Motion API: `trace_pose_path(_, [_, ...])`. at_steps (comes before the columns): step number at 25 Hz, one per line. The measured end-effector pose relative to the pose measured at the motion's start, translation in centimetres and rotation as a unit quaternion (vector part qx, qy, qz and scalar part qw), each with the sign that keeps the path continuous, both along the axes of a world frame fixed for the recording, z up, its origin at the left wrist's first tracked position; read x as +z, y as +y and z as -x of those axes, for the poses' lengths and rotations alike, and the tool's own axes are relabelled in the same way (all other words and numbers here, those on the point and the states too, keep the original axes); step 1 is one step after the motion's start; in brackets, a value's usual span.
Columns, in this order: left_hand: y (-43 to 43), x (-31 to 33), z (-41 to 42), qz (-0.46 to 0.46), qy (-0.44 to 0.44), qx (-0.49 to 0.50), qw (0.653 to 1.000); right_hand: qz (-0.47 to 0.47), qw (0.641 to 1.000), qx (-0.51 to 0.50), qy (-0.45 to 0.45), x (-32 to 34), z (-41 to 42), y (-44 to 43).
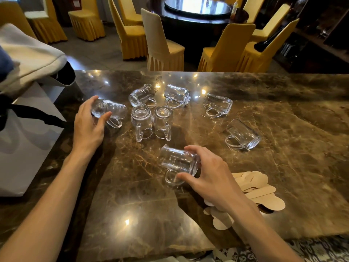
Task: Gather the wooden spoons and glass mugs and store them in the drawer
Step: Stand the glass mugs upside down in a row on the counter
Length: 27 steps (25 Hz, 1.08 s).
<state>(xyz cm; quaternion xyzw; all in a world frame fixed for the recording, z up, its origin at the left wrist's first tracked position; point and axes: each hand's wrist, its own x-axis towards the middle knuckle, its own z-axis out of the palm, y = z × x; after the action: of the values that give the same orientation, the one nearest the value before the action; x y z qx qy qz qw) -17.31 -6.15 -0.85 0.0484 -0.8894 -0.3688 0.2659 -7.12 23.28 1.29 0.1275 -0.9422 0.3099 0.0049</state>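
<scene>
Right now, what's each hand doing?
Left hand: closed on a glass mug.
Right hand: closed on another glass mug.

Warm, dim indoor light; small ceiling lamps glare as bright spots on the polished worktop (283,114), strongest near its front and far edge. Soft shadows fall under both arms. Wide-angle bending curves the edges, the cloth (28,53) at left is blurred, and the right background is dark
</scene>
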Motion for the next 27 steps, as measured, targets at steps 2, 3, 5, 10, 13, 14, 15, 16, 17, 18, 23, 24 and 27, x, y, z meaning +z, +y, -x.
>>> trace_pose_path(2, [0.3, 1.1, -0.1, 0.016, 0.013, 0.003, 1.000, 0.008, 1.000, -0.012, 0.008, 0.9, 0.5, 0.3])
trace_pose_path(3, [0.5, 1.7, -0.2, 0.018, 0.019, 0.003, 1.000, 0.012, 1.000, -0.016, 0.014, 1.4, 0.8, 0.5])
trace_pose_path(5, [0.7, 3.0, -0.3, 0.016, 0.035, -0.008, 0.999, 0.014, 0.999, -0.015, 0.033, 2.3, 1.2, 0.9])
trace_pose_path(10, [2.1, 7.0, -0.7, 0.001, 0.053, -0.059, 0.997, -0.008, 0.997, -0.003, 0.075, 4.2, 2.3, 2.0])
trace_pose_path(13, [3.9, 9.5, -1.4, 0.049, 0.065, -0.087, 0.993, -0.005, 0.996, -0.022, 0.083, 5.0, 3.1, 2.3])
trace_pose_path(14, [4.6, 10.3, -1.7, 0.067, 0.066, -0.102, 0.990, -0.002, 0.996, -0.030, 0.085, 5.2, 3.4, 2.4])
trace_pose_path(15, [5.4, 11.0, -2.0, 0.080, 0.065, -0.119, 0.987, -0.001, 0.995, -0.035, 0.091, 5.5, 3.6, 2.6])
trace_pose_path(16, [6.2, 11.6, -2.2, 0.091, 0.061, -0.139, 0.984, -0.003, 0.994, -0.038, 0.098, 5.7, 3.8, 2.7])
trace_pose_path(17, [7.1, 12.1, -2.3, 0.100, 0.055, -0.159, 0.981, -0.005, 0.994, -0.040, 0.105, 6.0, 4.0, 2.8])
trace_pose_path(18, [8.0, 12.4, -2.5, 0.109, 0.048, -0.179, 0.977, -0.009, 0.993, -0.041, 0.113, 6.3, 4.2, 2.9])
trace_pose_path(23, [11.5, 12.8, -2.3, 0.175, 0.023, -0.237, 0.955, -0.043, 0.990, -0.046, 0.128, 7.4, 5.3, 3.5])
trace_pose_path(24, [12.0, 12.8, -2.2, 0.186, 0.018, -0.243, 0.952, -0.050, 0.989, -0.048, 0.128, 7.6, 5.5, 3.7])
trace_pose_path(27, [13.3, 12.4, -1.5, 0.223, -0.001, -0.264, 0.938, -0.079, 0.988, -0.053, 0.123, 7.8, 6.2, 4.1])
